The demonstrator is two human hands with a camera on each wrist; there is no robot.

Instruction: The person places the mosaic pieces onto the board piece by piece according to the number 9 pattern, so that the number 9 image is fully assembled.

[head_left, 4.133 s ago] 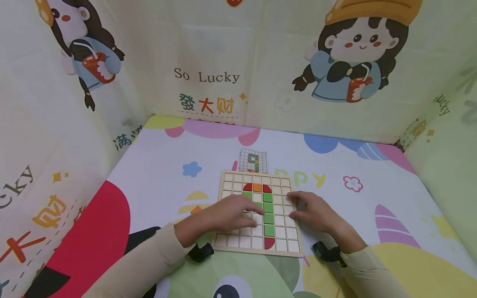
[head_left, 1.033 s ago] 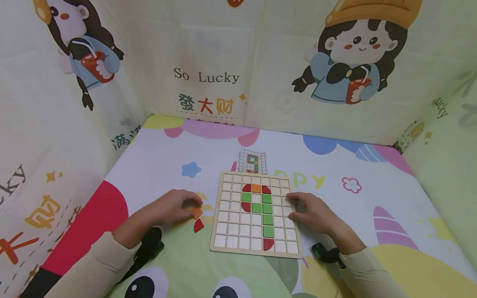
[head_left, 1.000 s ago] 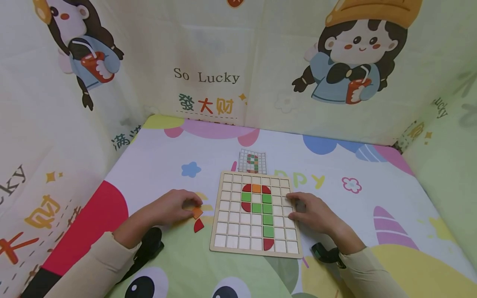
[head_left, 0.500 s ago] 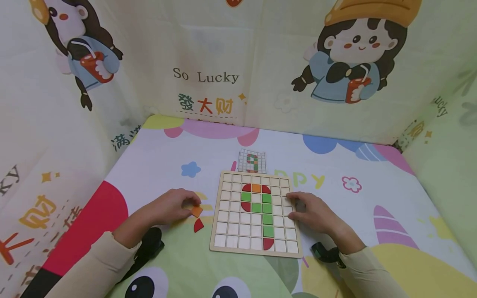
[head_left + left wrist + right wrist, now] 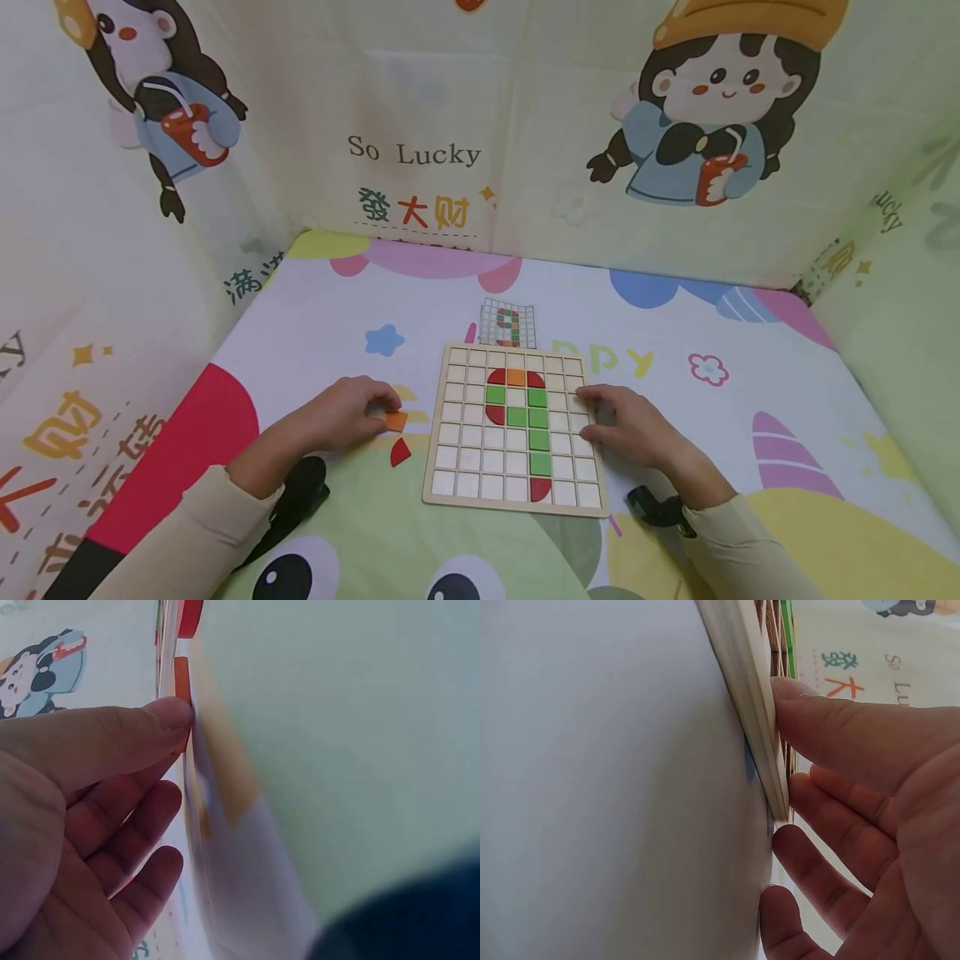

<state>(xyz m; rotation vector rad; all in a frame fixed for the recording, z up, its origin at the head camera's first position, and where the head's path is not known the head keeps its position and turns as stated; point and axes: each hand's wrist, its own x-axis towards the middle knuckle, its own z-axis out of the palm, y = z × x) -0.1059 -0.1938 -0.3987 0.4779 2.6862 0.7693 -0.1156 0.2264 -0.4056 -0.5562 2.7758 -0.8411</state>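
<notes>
My left hand pinches an orange square tile between thumb and forefinger, low over the cloth left of the board; in the left wrist view the tile shows edge-on at the thumb tip. Just nearer to me lies a red quarter-round tile. The wooden grid board holds red, orange and green tiles in a shape like a 9. My right hand rests at the board's right edge; in the right wrist view its thumb touches the top of the board, with relaxed fingers along the edge.
Behind the board lies a small pattern card printed with a similar coloured figure. A printed cloth covers the table, and printed curtains stand around it. Each wrist carries a dark camera.
The left hand has moved from over the board to the loose tiles on the left and now pinches the orange one. That tile has turned slightly in the last second. The right hand stays put.
</notes>
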